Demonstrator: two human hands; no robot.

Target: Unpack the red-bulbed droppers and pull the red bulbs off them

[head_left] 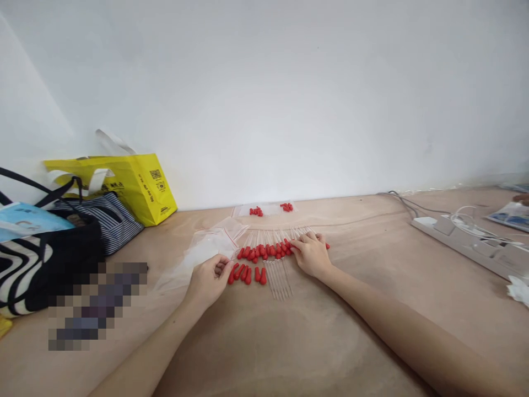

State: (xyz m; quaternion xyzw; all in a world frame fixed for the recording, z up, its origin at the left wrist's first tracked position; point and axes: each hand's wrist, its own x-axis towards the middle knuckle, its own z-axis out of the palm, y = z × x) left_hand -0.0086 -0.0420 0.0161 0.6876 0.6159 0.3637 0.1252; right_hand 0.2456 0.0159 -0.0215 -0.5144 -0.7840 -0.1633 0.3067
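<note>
A row of glass droppers (pixel 254 238) with red rubber bulbs (pixel 266 251) lies across the table in front of me. My right hand (pixel 312 253) is closed over the right end of this row, with bent fingers and thumb on the bulbs. Nearer to me are loose red bulbs (pixel 247 274) and several thin glass tubes (pixel 281 281) side by side. My left hand (pixel 210 278) is curled in a pinch beside the leftmost loose bulbs; what is between its fingertips cannot be made out. Just behind it lie clear zip bags (pixel 210 245).
Against the wall, another clear bag (pixel 270 209) holds red-bulbed droppers. At left stand a yellow bag (pixel 144 190), a striped pouch (pixel 111 220) and a black tote (pixel 78 259). A power strip (pixel 467 248) with cables is on the right.
</note>
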